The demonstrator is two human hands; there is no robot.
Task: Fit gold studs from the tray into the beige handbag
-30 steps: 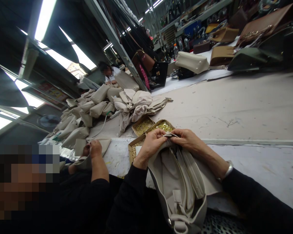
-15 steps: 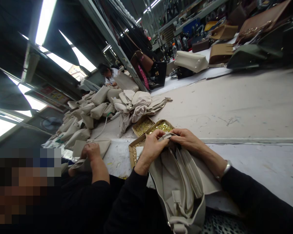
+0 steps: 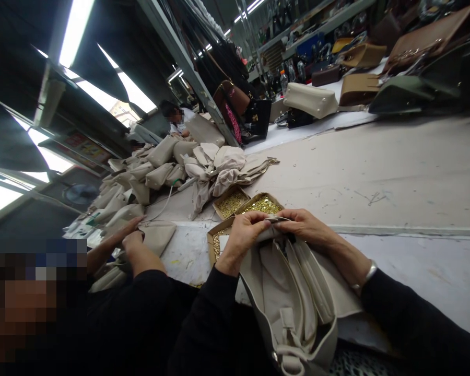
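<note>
An open beige handbag [image 3: 282,297] rests upright before me, its inner pockets and a small tab showing. My left hand [image 3: 245,237] pinches the bag's far end between thumb and fingers. From the right, my right hand [image 3: 307,227] grips the same end, its fingertips close to the left ones. Any small part between the fingertips is too hidden to tell. Just beyond the hands sits a cardboard tray of gold metal pieces [image 3: 263,202], beside a second such tray [image 3: 231,202]. A third tray [image 3: 212,245] lies partly behind my left wrist.
A co-worker's hands [image 3: 135,237] are at a beige bag [image 3: 160,237] on the left. Beyond lie piled beige bags [image 3: 160,151] and a heap of beige pieces [image 3: 219,167]. Finished bags [image 3: 311,99] stand at the back right, past the long table [image 3: 395,172].
My fingers have shifted slightly at the bag's far end, my right hand's now lying flatter along it. The co-worker's hands have moved left, one arm now reaching out over the bags.
</note>
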